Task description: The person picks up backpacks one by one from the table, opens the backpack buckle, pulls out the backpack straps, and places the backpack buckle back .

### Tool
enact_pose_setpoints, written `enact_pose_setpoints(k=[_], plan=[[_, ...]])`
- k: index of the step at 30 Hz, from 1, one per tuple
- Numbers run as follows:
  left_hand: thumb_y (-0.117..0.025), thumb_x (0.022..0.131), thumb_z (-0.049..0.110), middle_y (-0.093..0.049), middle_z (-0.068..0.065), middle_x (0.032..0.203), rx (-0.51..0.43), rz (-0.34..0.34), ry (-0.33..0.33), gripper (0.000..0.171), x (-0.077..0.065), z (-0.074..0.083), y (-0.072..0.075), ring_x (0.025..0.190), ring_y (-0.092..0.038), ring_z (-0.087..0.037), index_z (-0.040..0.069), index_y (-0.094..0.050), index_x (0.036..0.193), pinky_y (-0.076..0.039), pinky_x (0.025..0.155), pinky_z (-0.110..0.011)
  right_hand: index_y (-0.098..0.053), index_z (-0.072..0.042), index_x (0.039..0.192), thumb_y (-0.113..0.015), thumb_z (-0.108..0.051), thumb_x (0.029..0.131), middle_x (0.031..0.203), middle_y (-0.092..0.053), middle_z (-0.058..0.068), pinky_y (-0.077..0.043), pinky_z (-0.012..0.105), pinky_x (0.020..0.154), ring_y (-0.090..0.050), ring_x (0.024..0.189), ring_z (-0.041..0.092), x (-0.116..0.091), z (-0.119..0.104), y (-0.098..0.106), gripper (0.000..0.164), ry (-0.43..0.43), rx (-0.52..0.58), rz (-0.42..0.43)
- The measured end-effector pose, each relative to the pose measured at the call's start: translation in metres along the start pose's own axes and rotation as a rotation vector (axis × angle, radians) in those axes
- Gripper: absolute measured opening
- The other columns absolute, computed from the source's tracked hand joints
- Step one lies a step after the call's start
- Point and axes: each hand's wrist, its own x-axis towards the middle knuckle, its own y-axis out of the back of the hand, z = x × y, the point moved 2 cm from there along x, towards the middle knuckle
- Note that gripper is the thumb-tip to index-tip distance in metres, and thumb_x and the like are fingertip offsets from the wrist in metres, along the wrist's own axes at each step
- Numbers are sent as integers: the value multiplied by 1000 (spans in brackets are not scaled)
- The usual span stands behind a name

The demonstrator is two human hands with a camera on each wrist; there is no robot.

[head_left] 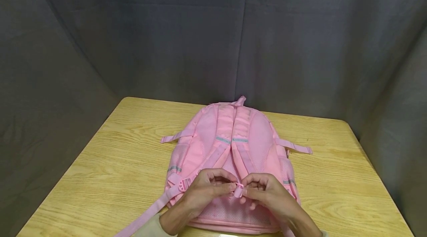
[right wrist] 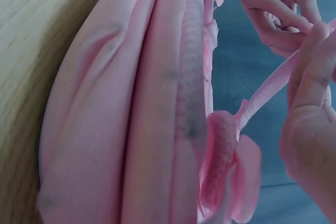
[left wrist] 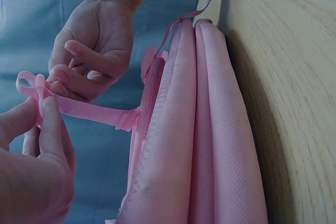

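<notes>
A pink backpack (head_left: 207, 129) lies on the table with its shoulder straps facing up. Over its lower part, both hands meet at a small pink plastic strap buckle (head_left: 238, 189) with webbing looped through it. My left hand (head_left: 208, 188) pinches the buckle from the left between thumb and forefinger. From the other side, my right hand (head_left: 268, 192) grips the strap at the buckle with thumb and forefinger, its other fingers loosely curled. In the left wrist view the pink webbing strap (left wrist: 89, 109) stretches from the hands to the backpack, held up off it.
A wooden table (head_left: 116, 148) carries the backpack. A long loose strap (head_left: 150, 211) with another buckle (head_left: 184, 184) trails toward the front left. Short side straps (head_left: 297, 147) stick out at either side. Dark grey curtains (head_left: 180, 44) surround the table's back and sides.
</notes>
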Motion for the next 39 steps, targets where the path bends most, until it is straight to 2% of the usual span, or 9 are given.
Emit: enact_pose_setpoints(k=[6, 12, 18, 26, 30, 36, 39], plan=[[-69, 88, -2, -72, 1, 88, -29, -18, -1, 33, 0, 2, -1, 78, -66, -5, -23, -56, 110, -56, 70, -20, -62, 5, 102, -58, -1, 96, 85, -72, 1, -57, 21, 61, -68, 76, 7, 0, -2, -1, 9, 38, -1, -16], [-68, 89, -2, -72, 3, 87, -12, -33, -33, 31, 0, 4, -1, 76, -66, -5, -23, -57, 109, -56, 68, -21, -66, -2, 100, -59, -1, 97, 87, -71, 0, -58, 21, 66, -68, 78, 6, 0, -4, -4, 8, 24, 52, 5], [-69, 88, -2, -72, 1, 88, 14, -18, -33, 30, 1, 5, -1, 78, -66, -6, -21, -59, 109, -56, 70, -22, -65, -2, 100, -59, -1, 96, 85, -71, 0, -59, 22, 68, -69, 78, 7, 0, -4, -5, 8, 6, 84, 34], [-68, 89, -2, -72, 1, 87, 36, -15, -41, 26, 1, 5, 0, 79, -66, -7, -20, -61, 107, -56, 72, -22, -67, -8, 99, -58, -1, 96, 86, -72, -2, -58, 20, 69, -69, 78, 6, -1, -1, -7, 11, -12, 130, 55], [-70, 89, 1, -71, -1, 89, 59, -17, -45, 27, -1, 5, 0, 78, -65, -6, -18, -62, 106, -55, 70, -21, -67, -6, 99, -60, -2, 96, 86, -72, 0, -59, 22, 68, -70, 78, 8, -1, 0, -7, 8, -24, 95, 68], [-68, 91, 2, -71, 0, 89, 61, -62, -91, 27, -1, 4, 3, 79, -66, -6, -19, -61, 106, -54, 69, -19, -65, -1, 99, -63, -5, 95, 84, -72, 4, -58, 24, 64, -70, 76, 10, 0, -3, -7, 6, -48, 26, 93], [-69, 91, 2, -72, 1, 88, 54, -73, -89, 28, -1, 5, 4, 79, -67, -6, -20, -60, 106, -54, 69, -19, -65, -1, 99, -64, -6, 94, 84, -71, 3, -57, 22, 63, -67, 75, 9, 0, -3, -6, 7, -45, 3, 114]])
